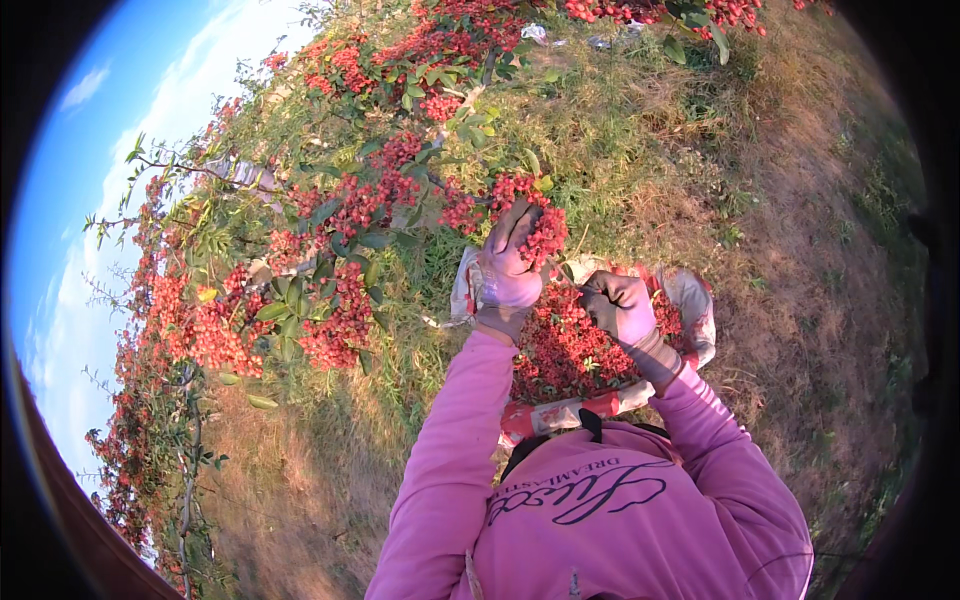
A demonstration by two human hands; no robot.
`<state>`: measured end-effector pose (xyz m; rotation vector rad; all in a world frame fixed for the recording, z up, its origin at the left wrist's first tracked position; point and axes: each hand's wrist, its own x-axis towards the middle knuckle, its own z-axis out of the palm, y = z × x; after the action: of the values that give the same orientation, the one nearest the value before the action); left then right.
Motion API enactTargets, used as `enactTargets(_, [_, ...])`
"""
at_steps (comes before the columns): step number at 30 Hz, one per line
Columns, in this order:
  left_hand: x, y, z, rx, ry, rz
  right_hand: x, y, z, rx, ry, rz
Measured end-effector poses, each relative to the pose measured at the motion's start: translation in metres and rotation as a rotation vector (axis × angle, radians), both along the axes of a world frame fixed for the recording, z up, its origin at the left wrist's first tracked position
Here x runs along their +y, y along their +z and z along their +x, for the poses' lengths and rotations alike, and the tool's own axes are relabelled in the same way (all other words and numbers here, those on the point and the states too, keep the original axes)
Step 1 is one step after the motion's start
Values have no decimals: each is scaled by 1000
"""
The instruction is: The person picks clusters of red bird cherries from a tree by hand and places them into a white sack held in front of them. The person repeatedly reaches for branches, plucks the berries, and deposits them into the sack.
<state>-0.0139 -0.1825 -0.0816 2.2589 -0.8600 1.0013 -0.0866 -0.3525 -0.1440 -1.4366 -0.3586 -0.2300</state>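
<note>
My left hand (512, 259), in a pale glove with dark fingers, grips a cluster of red berries (546, 236) that look like Sichuan pepper, at the end of a branch. My right hand (621, 304), gloved alike, is curled just to the right, above an open sack. A thin stem (564, 273) shows between the two hands; whether the right fingers pinch it is hidden. Below both hands, the white and red sack (696, 315) has a rolled rim and sits against my waist. Picked red berries (574, 349) with bits of leaf fill it.
Branches with more berry clusters (337, 319) and green leaves spread to the left. Thin twigs (202, 171) stick out at the upper left. Another fruiting branch (720, 19) hangs at the top. Dry grass (787, 225) covers the ground, with pale litter (534, 33) farther off.
</note>
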Motion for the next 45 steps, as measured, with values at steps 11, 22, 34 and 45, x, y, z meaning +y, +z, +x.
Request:
enactTargets(11, [-6, 5, 18, -18, -229, -397, 5, 24, 27, -301, 111, -179])
enactTargets(22, [21, 0, 16, 77, -195, -209, -3, 49, 30, -500, 96, -666])
enactTargets(34, [23, -13, 25, 314, -237, -340, -25, 12, -37, -428, 16, -539])
enactTargets(45, [7, 24, 16, -7, -193, -212, 7, 37, -20, -564, -419, -892])
